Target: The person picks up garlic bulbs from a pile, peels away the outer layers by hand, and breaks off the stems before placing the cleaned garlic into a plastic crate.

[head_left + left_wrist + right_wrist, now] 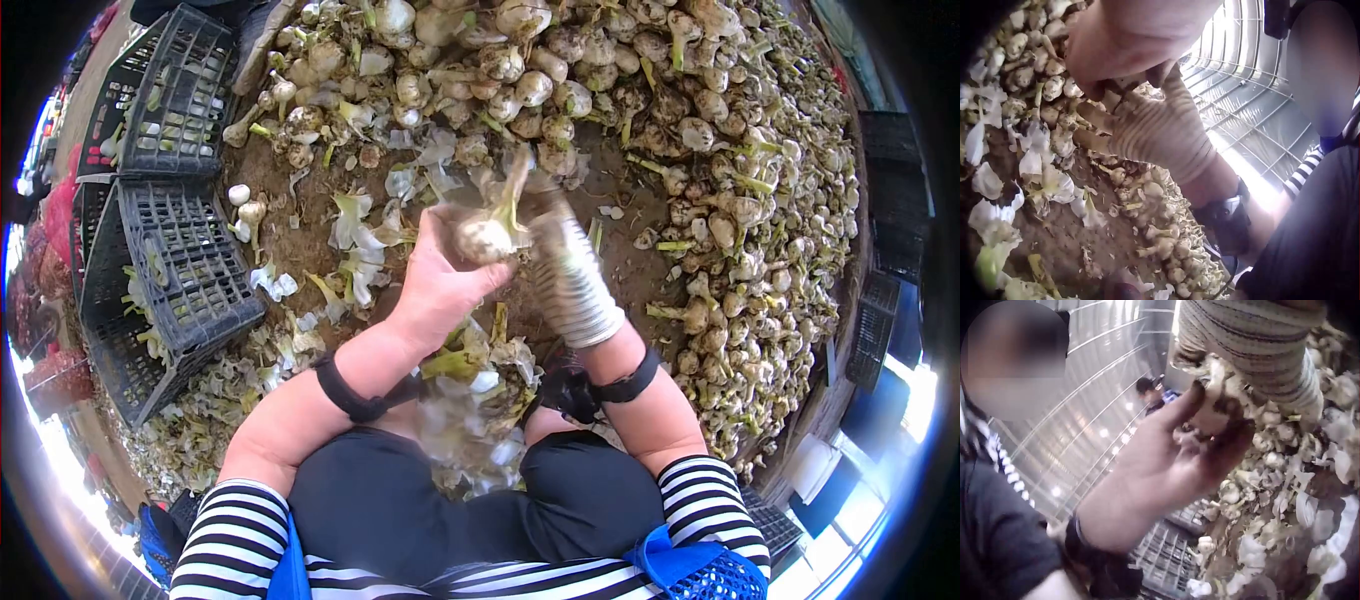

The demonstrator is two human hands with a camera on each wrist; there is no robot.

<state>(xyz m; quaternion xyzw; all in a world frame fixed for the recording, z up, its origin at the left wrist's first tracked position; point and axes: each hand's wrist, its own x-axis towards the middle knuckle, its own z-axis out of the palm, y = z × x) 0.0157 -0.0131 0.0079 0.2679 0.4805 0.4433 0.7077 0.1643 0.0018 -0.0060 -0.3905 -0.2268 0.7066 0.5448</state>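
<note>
My bare left hand [437,290] holds a garlic bulb [484,240] between thumb and fingers, its stalk [518,190] pointing up and away from me. Close against the stalk side is my right hand [572,270], in a striped knit glove and blurred by motion. In the left wrist view the gloved hand [1157,128] reaches behind the bare one, two fingers stretched out, and the bulb is mostly hidden. From the right wrist view, the bare fingers [1200,400] curl around the pale bulb beside the glove. I cannot tell whether the gloved fingertips pinch the husk.
A large heap of unpeeled garlic [740,200] spreads across the back and right. Black plastic crates [190,265] stand at the left, with garlic inside. Peeled white husks [355,225] litter the soil, and more trimmings [480,385] lie between the knees.
</note>
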